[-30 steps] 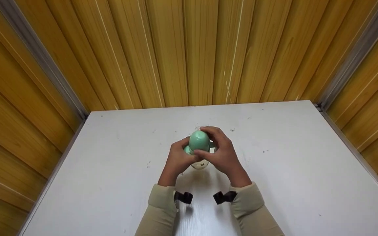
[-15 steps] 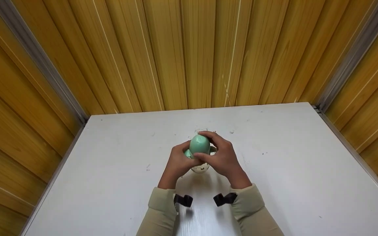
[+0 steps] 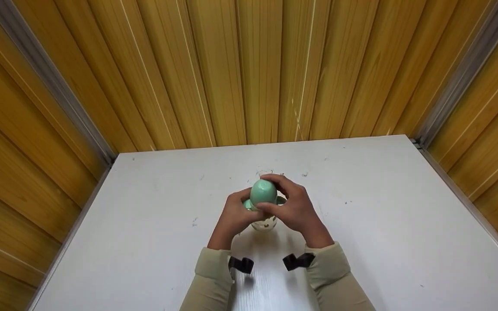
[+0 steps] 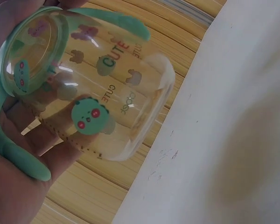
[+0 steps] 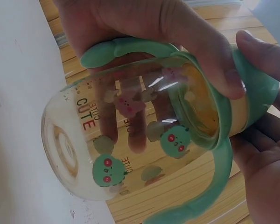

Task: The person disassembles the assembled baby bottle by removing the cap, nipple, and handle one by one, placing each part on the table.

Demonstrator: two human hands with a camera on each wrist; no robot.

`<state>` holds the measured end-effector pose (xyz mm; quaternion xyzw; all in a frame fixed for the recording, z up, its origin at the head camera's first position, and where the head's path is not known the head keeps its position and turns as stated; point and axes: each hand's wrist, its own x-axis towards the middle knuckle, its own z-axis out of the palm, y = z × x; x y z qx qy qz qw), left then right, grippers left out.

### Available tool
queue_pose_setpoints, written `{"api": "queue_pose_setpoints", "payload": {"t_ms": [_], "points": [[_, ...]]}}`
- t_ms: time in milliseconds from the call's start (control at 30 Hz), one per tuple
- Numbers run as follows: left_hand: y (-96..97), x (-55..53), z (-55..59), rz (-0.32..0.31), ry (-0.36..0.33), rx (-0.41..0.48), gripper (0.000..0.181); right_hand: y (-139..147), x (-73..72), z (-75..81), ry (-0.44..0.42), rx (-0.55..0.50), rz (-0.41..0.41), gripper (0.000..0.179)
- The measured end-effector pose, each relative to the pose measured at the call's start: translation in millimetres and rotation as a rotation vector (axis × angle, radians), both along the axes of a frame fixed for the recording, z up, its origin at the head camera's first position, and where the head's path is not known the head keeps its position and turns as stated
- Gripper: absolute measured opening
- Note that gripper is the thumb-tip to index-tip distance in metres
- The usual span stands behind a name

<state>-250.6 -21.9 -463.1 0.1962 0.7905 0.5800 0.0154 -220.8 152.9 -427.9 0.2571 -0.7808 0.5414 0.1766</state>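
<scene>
A clear baby bottle [image 4: 114, 88] with green side handles, cartoon faces and "CUTE" lettering is held between both hands, above the table. My left hand [image 3: 237, 210] grips it near the neck. Its thumb lies across the green collar in the right wrist view, and its fingers show through the clear wall. My right hand [image 3: 293, 203] holds the rounded green cap [image 3: 263, 192], index finger over the far side and thumb on the near side. The bottle body [image 5: 126, 135] looks tilted in both wrist views. From the head view, the hands and cap hide most of it.
A white table [image 3: 167, 216] with small dark scuffs lies beneath the hands. Yellow wood-grain panels [image 3: 223, 73] rise behind it and on both sides, with grey metal strips at the corners. Black mounts [image 3: 242, 264] sit at both wrists.
The head view has shifted slightly, so table edge, hands and bottle appear a little lower. Both hands keep their hold, and the cap stays on the bottle.
</scene>
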Motion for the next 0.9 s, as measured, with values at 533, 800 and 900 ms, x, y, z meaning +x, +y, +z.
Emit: {"api": "queue_pose_setpoints", "payload": {"t_ms": [533, 800, 900], "points": [[-1.4, -1.2, -2.6, -0.017, -0.019, 0.011, 0.048, 5.1, 0.0, 3.2, 0.013, -0.082, -0.005, 0.055], [-1.2, -2.0, -4.4, -0.013, -0.027, 0.018, 0.053, 8.8, -0.6, 3.1, 0.022, -0.095, -0.028, 0.055], [-1.3, -3.2, -5.3, -0.012, -0.036, 0.011, 0.054, 11.0, -1.0, 3.5, 0.010, -0.100, -0.046, 0.054]]}}
